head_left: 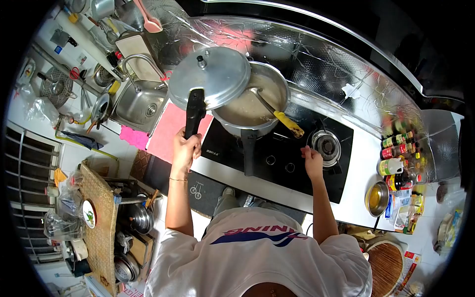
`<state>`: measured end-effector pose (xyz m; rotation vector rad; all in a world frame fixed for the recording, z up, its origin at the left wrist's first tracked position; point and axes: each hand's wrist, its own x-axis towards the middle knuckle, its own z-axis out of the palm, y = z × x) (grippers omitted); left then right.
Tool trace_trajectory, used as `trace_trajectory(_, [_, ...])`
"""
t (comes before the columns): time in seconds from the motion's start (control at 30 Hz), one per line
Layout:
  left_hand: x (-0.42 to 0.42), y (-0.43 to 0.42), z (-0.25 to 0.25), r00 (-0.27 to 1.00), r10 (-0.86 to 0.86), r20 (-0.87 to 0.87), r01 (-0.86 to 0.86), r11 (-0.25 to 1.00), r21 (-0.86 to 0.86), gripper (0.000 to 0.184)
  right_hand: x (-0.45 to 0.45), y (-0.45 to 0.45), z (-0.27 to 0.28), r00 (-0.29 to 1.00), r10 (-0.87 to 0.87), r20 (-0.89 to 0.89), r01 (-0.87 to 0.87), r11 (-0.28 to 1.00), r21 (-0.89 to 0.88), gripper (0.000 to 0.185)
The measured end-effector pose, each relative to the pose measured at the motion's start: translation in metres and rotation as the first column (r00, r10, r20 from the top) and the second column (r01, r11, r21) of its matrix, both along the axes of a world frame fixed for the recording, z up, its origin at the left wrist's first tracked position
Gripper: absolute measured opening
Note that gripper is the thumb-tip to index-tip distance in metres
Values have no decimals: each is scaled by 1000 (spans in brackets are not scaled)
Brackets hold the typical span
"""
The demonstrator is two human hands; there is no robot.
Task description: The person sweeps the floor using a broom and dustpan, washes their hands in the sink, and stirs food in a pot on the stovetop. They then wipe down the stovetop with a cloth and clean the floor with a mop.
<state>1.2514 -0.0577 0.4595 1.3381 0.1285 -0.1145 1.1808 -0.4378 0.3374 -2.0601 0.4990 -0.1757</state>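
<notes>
My left hand (186, 147) grips the black handle of a silver pressure cooker lid (210, 74). The lid hovers tilted over the left part of the pressure cooker (282, 81), hiding some of its opening. Inside the cooker is a cloudy, greyish-brown liquid (242, 110). A ladle (284, 122) with a yellow handle leans in it, its handle resting over the rim toward the right. My right hand (311, 159) is loosely closed with no object visible in it, beside the right burner (327, 145) and apart from the ladle.
The cooker stands on a black gas cooktop (222, 148). At left are a sink (141, 106) and a pink mat (173, 129). Several sauce bottles (396, 151) and a metal bowl of oil (377, 199) stand at right. Foil (316, 64) lines the wall behind.
</notes>
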Motion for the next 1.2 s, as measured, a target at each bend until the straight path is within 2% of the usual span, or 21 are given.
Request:
trace_trajectory(0.17, [-2,-2,-5,1000,-8,-11,8,1000,-21,15,-1,0,-10,1000,18,-15,-18,999,47,42])
trace_trajectory(0.4, [-3,-3,-5,1000,-10,-3,10,999,-31,15,-6,4,-6,1000,21,-6,-21,1000,16,44])
trace_trajectory(0.47, [-3,-2,-8,1000,-9,4,9,999,-32,15,-5,4,-12,999,32,18,-35,973,227,41])
trace_trajectory(0.8, [-4,-3,-11,1000,-5,-3,5,1000,-10,13,-4,5,-16,996,90,-14,-86,981,172,34])
trace_trajectory(0.87, [-5,-2,-13,1000,-5,-7,5,1000,-11,14,-4,5,-14,993,109,-53,-104,991,81,33])
trace_trajectory(1.2, [0,0,-21,1000,7,-24,-6,1000,16,16,-2,2,-43,992,124,-10,-121,985,121,30])
